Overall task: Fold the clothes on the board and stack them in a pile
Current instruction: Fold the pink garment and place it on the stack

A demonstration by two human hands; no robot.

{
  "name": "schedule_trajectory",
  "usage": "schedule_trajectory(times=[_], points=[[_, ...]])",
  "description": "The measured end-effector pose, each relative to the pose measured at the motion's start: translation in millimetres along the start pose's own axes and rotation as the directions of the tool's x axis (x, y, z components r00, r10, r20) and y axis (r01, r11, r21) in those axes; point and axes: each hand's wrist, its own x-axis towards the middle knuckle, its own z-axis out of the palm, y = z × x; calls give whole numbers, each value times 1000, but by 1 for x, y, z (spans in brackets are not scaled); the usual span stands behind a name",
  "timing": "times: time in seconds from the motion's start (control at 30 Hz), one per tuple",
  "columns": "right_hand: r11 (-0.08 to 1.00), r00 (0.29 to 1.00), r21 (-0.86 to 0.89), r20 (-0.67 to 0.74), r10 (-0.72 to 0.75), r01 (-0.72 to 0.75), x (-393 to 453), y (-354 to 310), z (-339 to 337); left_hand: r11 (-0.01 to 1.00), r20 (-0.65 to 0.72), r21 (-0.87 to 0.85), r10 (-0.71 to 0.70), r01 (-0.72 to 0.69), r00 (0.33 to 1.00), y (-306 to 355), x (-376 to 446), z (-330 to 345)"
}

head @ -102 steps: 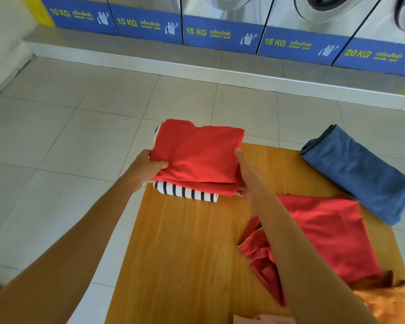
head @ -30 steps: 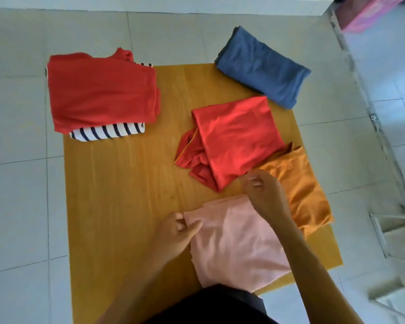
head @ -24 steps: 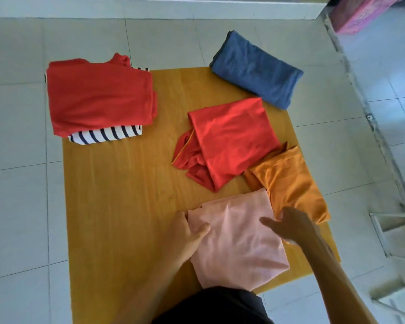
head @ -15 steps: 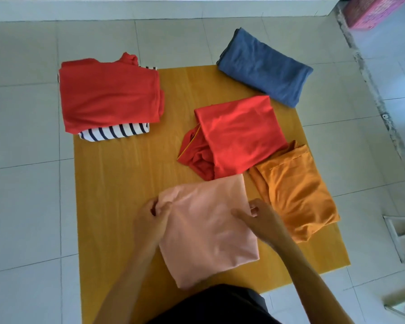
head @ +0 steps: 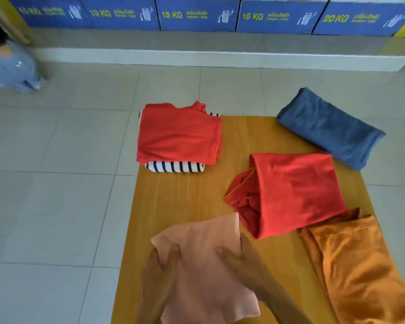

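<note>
Both hands gripping the pink cloth (head: 204, 265): left hand (head: 160, 270) pinched on its left edge, right hand (head: 240, 258) clamped on the right edge, thumb on top. Held by opposite sides, probably to keep the fold flat and square while carried. Cloth at the near middle of the board (head: 185, 199), far end lifted or loose, cannot tell which. Pile (head: 178, 134) at the far left corner, folded red on top of a striped piece (head: 173, 166), likely the place for the pink one. Unfolded still: red shirt (head: 290, 195) mid-right, orange cloth (head: 355, 265) just beside it at the near right. Blue roll (head: 330, 127) hanging off the far right corner, apart from the pile.
</note>
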Motion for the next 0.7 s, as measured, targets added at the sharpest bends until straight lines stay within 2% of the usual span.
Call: schedule_trajectory(times=[0.07,0.2,0.37,0.57,0.63,0.7], points=[[999,998,-2,-21,-52,52,5,-16,4,995,15,-104,5,-3,1000,8,3,-8],[984,986,64,-30,-166,167,18,-66,6,984,-8,-178,-22,21,1000,42,37,-42],[916,959,283,-67,-276,283,44,-168,-9,953,-47,-262,146,-153,988,138,85,-102],[853,947,411,-124,-298,322,115,-269,-24,914,-58,-281,289,-294,955,254,167,-137],[871,955,392,-136,-262,295,150,-279,-21,923,-63,-255,281,-288,958,266,204,-130],[911,967,331,-150,-207,247,182,-274,-12,956,-63,-139,251,-258,966,259,239,-113]])
